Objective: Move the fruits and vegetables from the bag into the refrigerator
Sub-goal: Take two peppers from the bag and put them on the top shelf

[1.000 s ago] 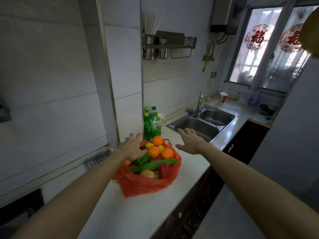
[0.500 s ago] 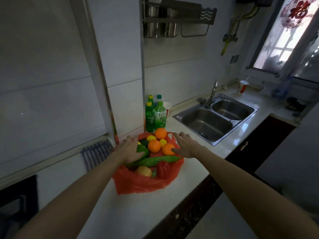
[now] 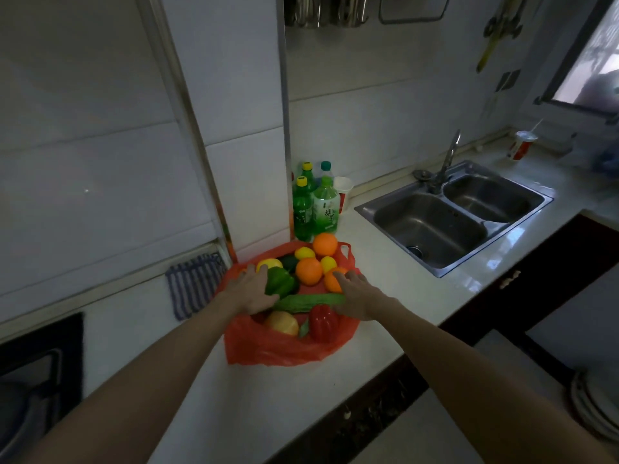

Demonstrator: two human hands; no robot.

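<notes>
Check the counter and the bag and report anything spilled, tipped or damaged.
Nothing stands out. The red bag sits open on the counter with its produce inside, nothing spilled. The bottles behind it stand upright. The left hand rests on the green pepper, the right hand by an orange.

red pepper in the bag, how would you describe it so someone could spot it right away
Find the white counter left of the steel sink, where an open red plastic bag holds produce. The red pepper sits at the bag's near edge, just below the long cucumber. It is the only red, ribbed item, beside a yellowish round one.
</notes>
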